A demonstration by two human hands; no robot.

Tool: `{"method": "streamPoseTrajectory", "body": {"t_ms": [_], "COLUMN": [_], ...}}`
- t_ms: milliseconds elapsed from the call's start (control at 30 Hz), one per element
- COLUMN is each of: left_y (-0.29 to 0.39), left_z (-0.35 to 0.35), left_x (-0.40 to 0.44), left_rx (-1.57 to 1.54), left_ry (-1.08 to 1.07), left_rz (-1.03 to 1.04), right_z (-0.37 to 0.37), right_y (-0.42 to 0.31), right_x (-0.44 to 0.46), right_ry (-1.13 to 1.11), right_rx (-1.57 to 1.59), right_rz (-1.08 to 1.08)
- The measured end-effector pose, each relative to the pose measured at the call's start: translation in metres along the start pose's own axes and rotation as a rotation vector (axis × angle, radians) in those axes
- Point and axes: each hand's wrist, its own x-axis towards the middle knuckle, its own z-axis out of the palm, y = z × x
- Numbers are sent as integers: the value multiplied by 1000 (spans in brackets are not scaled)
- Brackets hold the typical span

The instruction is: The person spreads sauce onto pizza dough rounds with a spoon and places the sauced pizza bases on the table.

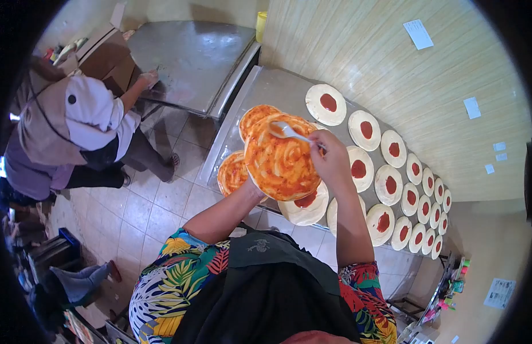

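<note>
My left hand [253,190] is under a round pizza base [280,163] and holds it up, its fingers hidden by the dough. Orange-red sauce is spread in swirls over that base, nearly to its rim. Between the closed fingers of my right hand [333,157] is the handle of a spoon [286,131], whose bowl rests on the sauce. Two sauced bases, one upper [255,117] and one lower [231,174], lie on the metal table to the left. Beneath my hands is a pale base [306,207] with a red dollop, partly covered.
Rows of dough rounds with red dollops [366,129] fill the metal table [251,86] to the right. A wall [386,57] borders its far side. At left, a person [77,120] stands by another metal table [185,51] and a cardboard box [108,60].
</note>
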Motion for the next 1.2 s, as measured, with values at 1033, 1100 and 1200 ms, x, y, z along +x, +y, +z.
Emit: {"method": "streamPoseTrajectory", "body": {"t_ms": [1033, 1100, 1200], "left_y": [258, 269, 278], "left_z": [-116, -114, -102], "left_x": [294, 296, 294], "left_rx": [546, 785, 879], "left_ry": [390, 423, 671], "left_rz": [36, 41, 116], "right_z": [0, 5, 5], "right_y": [66, 64, 60], "right_x": [-150, -145, -138], "right_ry": [468, 465, 437], "right_rx": [16, 47, 67], "right_rz": [835, 850, 889]}}
